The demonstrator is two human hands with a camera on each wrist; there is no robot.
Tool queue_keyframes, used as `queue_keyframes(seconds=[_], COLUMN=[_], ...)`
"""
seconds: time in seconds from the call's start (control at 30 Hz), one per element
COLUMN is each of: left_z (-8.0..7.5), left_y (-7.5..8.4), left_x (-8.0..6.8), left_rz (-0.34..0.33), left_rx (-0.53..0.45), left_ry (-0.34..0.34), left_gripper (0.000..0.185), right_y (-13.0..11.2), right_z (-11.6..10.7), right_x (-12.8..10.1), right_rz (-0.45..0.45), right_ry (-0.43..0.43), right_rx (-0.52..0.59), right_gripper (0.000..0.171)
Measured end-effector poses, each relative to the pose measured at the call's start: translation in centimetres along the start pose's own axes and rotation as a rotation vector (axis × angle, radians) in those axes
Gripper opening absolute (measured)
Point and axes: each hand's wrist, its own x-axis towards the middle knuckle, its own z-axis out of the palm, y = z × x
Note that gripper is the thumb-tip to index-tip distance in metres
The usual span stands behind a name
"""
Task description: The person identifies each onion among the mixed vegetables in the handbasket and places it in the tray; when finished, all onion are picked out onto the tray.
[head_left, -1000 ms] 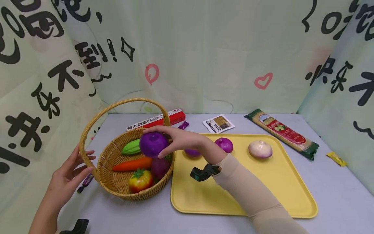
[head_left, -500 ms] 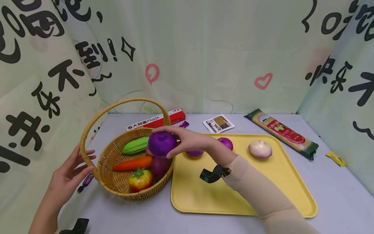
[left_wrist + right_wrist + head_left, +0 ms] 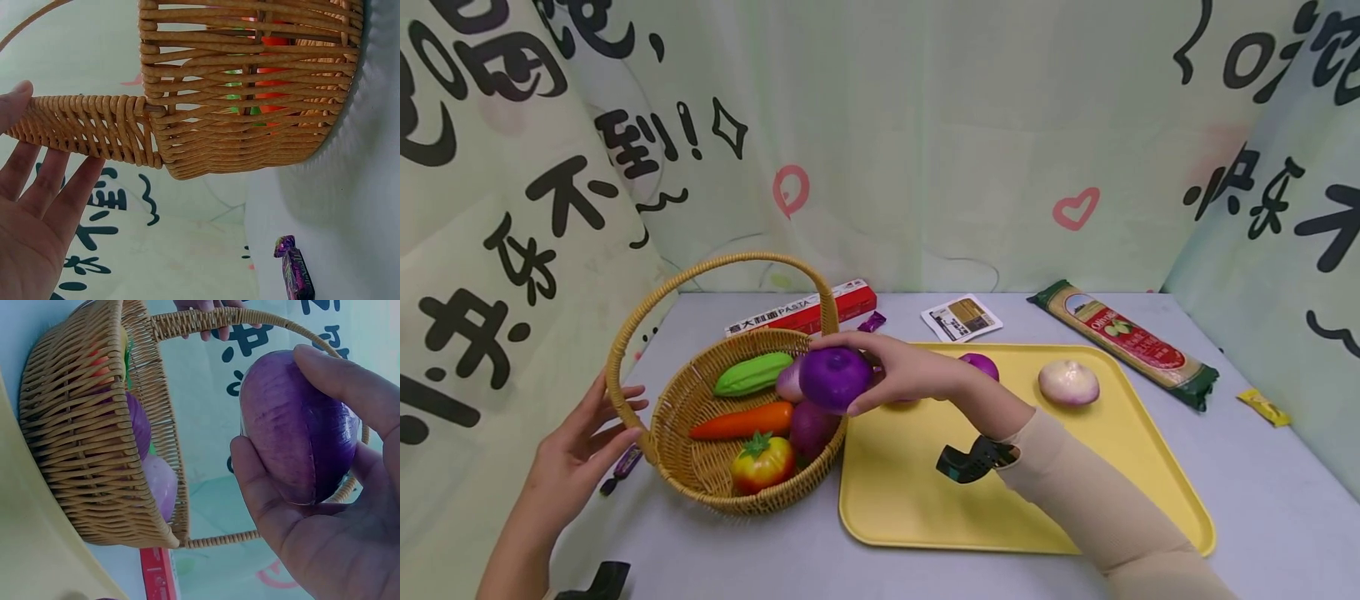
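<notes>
My right hand (image 3: 917,371) holds a purple onion (image 3: 835,379) between thumb and fingers, over the right rim of the wicker basket (image 3: 703,495). Seen in the right wrist view, the onion (image 3: 297,428) is glossy, with a paler and a darker half. My left hand (image 3: 576,458) grips the basket handle (image 3: 81,122) low on its left side, thumb opposite the fingers. Inside the basket lie a green ridged vegetable (image 3: 751,375), a carrot (image 3: 741,422), a red-yellow tomato (image 3: 762,467), a dark purple vegetable (image 3: 812,429) and a pale lilac piece (image 3: 788,383), partly hidden.
A yellow tray (image 3: 970,508) right of the basket bears a purple onion (image 3: 981,364) and a whitish onion (image 3: 1068,383). Behind stand a red pasta box (image 3: 850,302), a white packet (image 3: 961,318) and a green-ended pasta bag (image 3: 1120,337). Wrapped sweets (image 3: 1264,407) lie about.
My right hand has moved right with the purple onion, from above the basket's inside to its right rim, uncovering the pale lilac piece. The left hand has stayed at the handle.
</notes>
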Motion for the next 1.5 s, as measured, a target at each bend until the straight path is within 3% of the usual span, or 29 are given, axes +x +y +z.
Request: queue_keyframes(seconds=[0.23, 0.77, 1.5], left_z=[0.1, 0.1, 0.1], left_y=[0.0, 0.0, -0.1], left_x=[-0.2, -0.1, 0.0], left_rz=[-0.016, -0.007, -0.007], left_rx=[0.008, 0.008, 0.016], left_ry=[-0.003, -0.003, -0.001], left_gripper=[0.085, 0.085, 0.085], right_y=[0.3, 1.2, 2.8], right_z=[0.1, 0.2, 0.8], right_x=[-1.5, -4.0, -5.6], right_rz=[0.031, 0.043, 0.104], right_ry=[0.020, 0.081, 0.116], right_rx=[0.053, 0.052, 0.075], right_gripper=[0.072, 0.074, 0.074])
